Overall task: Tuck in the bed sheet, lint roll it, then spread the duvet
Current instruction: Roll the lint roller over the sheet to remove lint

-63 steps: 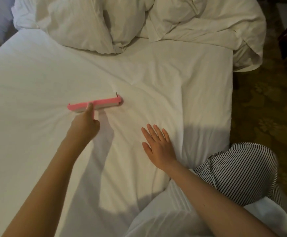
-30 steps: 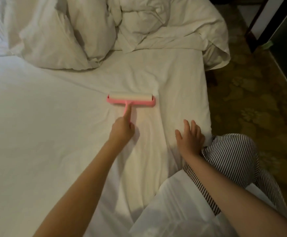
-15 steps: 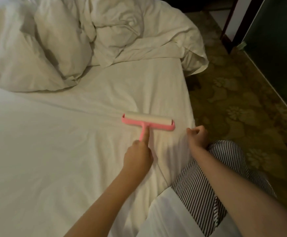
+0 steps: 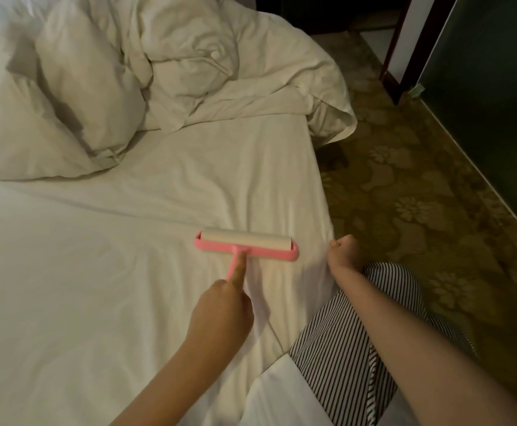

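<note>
Gripping 1 lint roller [image 4: 246, 246], L hand [image 4: 220, 312]; R hand [image 4: 343, 251] pinching sheet [image 4: 97, 272].

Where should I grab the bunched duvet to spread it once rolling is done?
Probably best: pinch the duvet at its loose corner, coming from the carpet side. It droops free past the edge of the bed sheet, while the rest is bunched folds.

We see a pink lint roller [image 4: 246, 248], its roll off-white, on a plain white bed sheet [image 4: 97, 272], with a creamy white duvet [image 4: 220, 72] beyond it. Beside the bed we note trousers [image 4: 343, 348] in thin black-and-white stripes, an olive-brown carpet [image 4: 420, 195] patterned with pale flowers, and a dark green wall [image 4: 497, 87].
</note>
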`<action>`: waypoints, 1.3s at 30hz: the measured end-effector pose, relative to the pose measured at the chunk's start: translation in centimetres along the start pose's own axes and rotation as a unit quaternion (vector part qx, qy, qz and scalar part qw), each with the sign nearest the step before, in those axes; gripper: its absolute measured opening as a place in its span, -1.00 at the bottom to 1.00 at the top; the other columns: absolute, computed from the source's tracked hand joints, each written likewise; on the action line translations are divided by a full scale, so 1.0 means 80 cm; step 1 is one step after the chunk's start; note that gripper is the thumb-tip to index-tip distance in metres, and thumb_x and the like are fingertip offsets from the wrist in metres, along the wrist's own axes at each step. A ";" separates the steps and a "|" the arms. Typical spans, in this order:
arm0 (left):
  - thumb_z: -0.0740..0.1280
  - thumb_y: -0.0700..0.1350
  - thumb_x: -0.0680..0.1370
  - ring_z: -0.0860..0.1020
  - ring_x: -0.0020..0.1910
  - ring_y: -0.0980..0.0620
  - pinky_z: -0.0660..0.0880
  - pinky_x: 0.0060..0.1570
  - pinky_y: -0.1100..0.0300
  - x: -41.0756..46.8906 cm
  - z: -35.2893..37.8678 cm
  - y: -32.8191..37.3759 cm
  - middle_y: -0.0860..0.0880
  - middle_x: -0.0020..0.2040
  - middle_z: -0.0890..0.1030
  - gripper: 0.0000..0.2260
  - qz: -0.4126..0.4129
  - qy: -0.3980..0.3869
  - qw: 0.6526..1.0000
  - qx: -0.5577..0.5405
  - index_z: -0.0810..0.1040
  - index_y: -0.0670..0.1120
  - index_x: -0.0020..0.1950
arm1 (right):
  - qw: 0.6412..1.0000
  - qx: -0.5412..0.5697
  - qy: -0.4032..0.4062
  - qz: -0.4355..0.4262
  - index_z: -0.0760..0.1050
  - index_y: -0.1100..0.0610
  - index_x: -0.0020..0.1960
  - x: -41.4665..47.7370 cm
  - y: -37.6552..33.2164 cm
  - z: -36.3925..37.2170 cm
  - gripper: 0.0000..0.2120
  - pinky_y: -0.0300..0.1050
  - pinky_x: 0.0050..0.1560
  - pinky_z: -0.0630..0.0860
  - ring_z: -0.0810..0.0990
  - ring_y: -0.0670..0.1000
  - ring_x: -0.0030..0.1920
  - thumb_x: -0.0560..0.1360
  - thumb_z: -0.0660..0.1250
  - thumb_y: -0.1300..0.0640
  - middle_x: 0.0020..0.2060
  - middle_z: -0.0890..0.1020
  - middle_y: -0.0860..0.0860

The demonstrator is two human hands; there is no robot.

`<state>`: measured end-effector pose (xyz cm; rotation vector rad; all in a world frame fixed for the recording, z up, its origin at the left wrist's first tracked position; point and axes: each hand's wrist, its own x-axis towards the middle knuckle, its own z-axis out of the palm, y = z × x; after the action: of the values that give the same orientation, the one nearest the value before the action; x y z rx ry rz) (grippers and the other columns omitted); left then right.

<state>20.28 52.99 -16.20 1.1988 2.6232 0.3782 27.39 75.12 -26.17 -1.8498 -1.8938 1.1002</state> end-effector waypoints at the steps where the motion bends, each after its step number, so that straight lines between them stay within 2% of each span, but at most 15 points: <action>1: 0.12 -0.23 0.53 0.30 -0.44 0.06 0.22 -0.34 0.21 0.013 0.001 -0.001 0.03 -0.40 0.28 -0.31 -0.007 0.009 1.000 -0.005 -0.20 0.08 0.53 | 1.000 -0.025 -0.005 -0.007 0.46 0.33 0.11 0.000 -0.002 -0.001 -0.78 0.03 0.07 0.45 0.53 0.21 0.11 0.60 0.16 0.21 0.08 0.56 0.24; 5: 0.11 -0.28 0.54 0.39 -0.32 -0.09 0.19 -0.31 0.17 0.084 0.006 0.014 0.00 -0.37 0.29 -0.35 -0.015 0.011 0.999 -0.036 -0.10 0.00 0.56 | 0.994 -0.096 -0.026 -0.035 0.43 0.34 0.17 -0.002 -0.003 -0.005 -0.78 0.01 0.04 0.45 0.50 0.23 0.15 0.58 0.17 0.27 0.14 0.52 0.24; 8: 0.11 -0.28 0.54 0.36 -0.32 -0.06 0.22 -0.30 0.18 0.083 -0.005 0.023 0.01 -0.38 0.31 -0.36 -0.003 0.012 0.999 -0.033 -0.06 -0.02 0.56 | 0.997 -0.066 -0.017 -0.030 0.37 0.34 0.20 -0.003 0.003 -0.006 -0.77 0.04 0.09 0.46 0.50 0.23 0.18 0.56 0.16 0.32 0.18 0.50 0.24; 15: 0.06 -0.18 0.57 0.32 -0.38 0.09 0.29 -0.28 0.25 -0.031 -0.033 -0.012 0.07 -0.33 0.29 -0.31 -0.011 -0.085 0.992 0.088 -0.36 0.20 0.46 | 0.999 -0.025 0.003 0.025 0.32 0.35 0.28 0.002 0.004 -0.002 -0.71 0.09 0.15 0.46 0.47 0.26 0.22 0.57 0.13 0.30 0.21 0.48 0.26; 19: 0.07 -0.25 0.56 0.40 -0.29 -0.06 0.29 -0.26 0.14 0.042 -0.015 0.005 0.02 -0.32 0.26 -0.31 -0.017 -0.047 0.997 0.054 -0.24 0.15 0.52 | 0.999 -0.031 0.008 0.027 0.33 0.34 0.25 -0.003 0.003 -0.004 -0.74 0.07 0.11 0.46 0.49 0.25 0.19 0.58 0.11 0.28 0.19 0.50 0.26; 21: 0.07 -0.30 0.55 0.38 -0.36 -0.03 0.28 -0.29 0.13 0.087 -0.010 0.018 0.00 -0.34 0.28 -0.33 -0.010 -0.040 0.999 0.020 -0.16 0.10 0.55 | 0.992 -0.094 0.047 -0.063 0.39 0.31 0.15 -0.009 0.004 -0.005 -0.80 0.07 0.05 0.49 0.52 0.22 0.09 0.59 0.10 0.25 0.11 0.52 0.24; 23: 0.07 -0.32 0.55 0.31 -0.41 0.02 0.27 -0.30 0.14 0.110 -0.017 0.032 0.01 -0.36 0.27 -0.34 -0.004 -0.042 0.999 0.020 -0.09 0.07 0.56 | 0.955 -0.161 0.066 -0.239 0.47 0.30 0.05 -0.019 0.006 -0.002 -0.76 0.07 -0.06 0.51 0.54 0.22 -0.04 0.55 0.11 0.18 -0.02 0.55 0.23; 25: 0.07 -0.30 0.55 0.34 -0.31 -0.01 0.28 -0.25 0.15 0.102 -0.027 0.040 0.01 -0.33 0.28 -0.36 -0.015 -0.039 0.998 0.039 -0.07 0.07 0.56 | 0.923 -0.179 0.011 -0.341 0.54 0.30 0.06 -0.028 0.007 0.000 -0.61 0.07 -0.11 0.54 0.59 0.24 -0.10 0.46 0.09 0.07 -0.07 0.59 0.24; 26: 0.07 -0.29 0.55 0.37 -0.25 -0.04 0.28 -0.22 0.16 0.087 -0.030 0.040 0.01 -0.31 0.28 -0.37 -0.027 -0.036 0.998 0.052 -0.07 0.08 0.55 | 0.906 -0.196 -0.011 -0.375 0.54 0.30 0.14 -0.033 0.005 0.003 -0.52 0.11 -0.01 0.53 0.59 0.26 -0.01 0.45 0.07 0.01 0.03 0.60 0.25; 27: 0.06 -0.27 0.56 0.40 -0.21 -0.06 0.28 -0.20 0.17 0.068 -0.031 0.035 0.01 -0.29 0.28 -0.37 -0.037 -0.038 0.996 0.068 -0.08 0.09 0.55 | 0.899 -0.215 -0.051 -0.379 0.48 0.27 0.27 -0.038 0.001 0.003 -0.44 0.13 0.17 0.45 0.53 0.28 0.16 0.47 0.02 -0.05 0.20 0.54 0.26; 29: 0.05 -0.24 0.57 0.40 -0.23 -0.05 0.28 -0.22 0.19 0.023 -0.032 0.019 0.04 -0.30 0.26 -0.38 -0.044 -0.056 0.993 0.093 -0.13 0.13 0.54 | 0.896 -0.260 -0.112 -0.343 0.11 0.14 0.52 -0.042 -0.004 0.001 -0.39 0.04 0.45 0.06 0.14 0.17 0.49 0.56 -0.09 -0.15 0.50 0.14 0.14; 31: 0.04 -0.23 0.58 0.36 -0.29 0.00 0.28 -0.25 0.20 -0.008 -0.031 0.008 0.05 -0.32 0.27 -0.37 -0.045 -0.062 0.990 0.115 -0.17 0.16 0.53 | 0.889 -0.299 -0.169 -0.304 -0.19 0.05 0.55 -0.037 -0.003 -0.001 -0.38 -0.03 0.47 -0.18 -0.16 0.04 0.53 0.61 -0.08 -0.18 0.53 -0.16 0.03; 33: 0.03 -0.22 0.59 0.39 -0.26 -0.01 0.28 -0.25 0.20 0.001 -0.024 0.006 0.03 -0.26 0.34 -0.37 -0.046 -0.045 0.990 0.125 -0.21 0.14 0.53 | 0.886 -0.307 -0.196 -0.286 -0.25 0.02 0.54 -0.039 -0.006 -0.006 -0.33 -0.01 0.46 -0.23 -0.23 0.02 0.52 0.60 -0.03 -0.22 0.52 -0.23 0.00; 35: 0.02 -0.24 0.60 0.49 -0.16 -0.07 0.29 -0.23 0.18 0.038 -0.011 0.010 -0.05 -0.12 0.44 -0.39 -0.036 -0.020 0.993 0.108 -0.22 0.09 0.54 | 0.884 -0.311 -0.218 -0.273 -0.26 0.00 0.54 -0.040 -0.010 -0.012 -0.31 0.01 0.46 -0.23 -0.24 0.03 0.52 0.58 0.00 -0.24 0.52 -0.25 -0.01; 39: 0.03 -0.27 0.60 0.52 -0.10 -0.16 0.29 -0.21 0.13 0.109 -0.013 0.033 -0.20 0.01 0.52 -0.41 -0.031 -0.014 0.996 0.079 -0.15 0.01 0.56 | 0.871 -0.331 -0.254 -0.259 -0.32 -0.01 0.52 -0.040 -0.019 -0.017 -0.21 0.05 0.46 -0.24 -0.29 0.06 0.51 0.54 0.04 -0.31 0.50 -0.32 -0.01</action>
<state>16.26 61.19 -15.25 1.1555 2.7003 0.1444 27.66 72.67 -23.24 -1.1791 -3.1450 0.8473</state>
